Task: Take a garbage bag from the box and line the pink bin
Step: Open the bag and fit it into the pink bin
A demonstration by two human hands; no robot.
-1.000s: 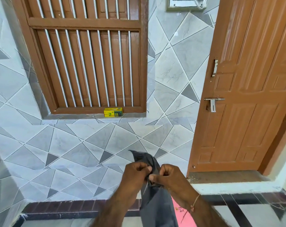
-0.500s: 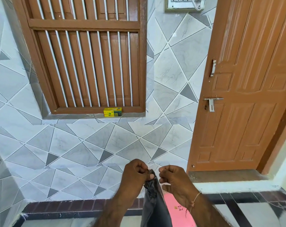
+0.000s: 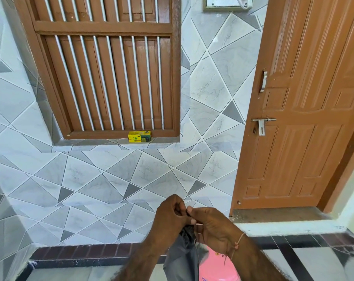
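Note:
A dark grey garbage bag (image 3: 182, 258) hangs down at the bottom middle of the head view. My left hand (image 3: 171, 217) and my right hand (image 3: 209, 228) pinch its top edge together, fingertips touching. Below them, partly hidden by the bag and my right forearm, stands the pink bin (image 3: 217, 266) on the floor. The yellow and green garbage bag box (image 3: 139, 136) sits on the window sill, far from both hands.
A brown barred window (image 3: 107, 65) fills the tiled wall ahead. A brown door (image 3: 305, 122) with a metal latch (image 3: 261, 123) stands shut on the right above a raised threshold. A dark tile border runs along the floor below the wall.
The bag's top, which stuck up above my hands a second ago, is now bunched inside my fingers. Both hands have closed together at the bag's edge.

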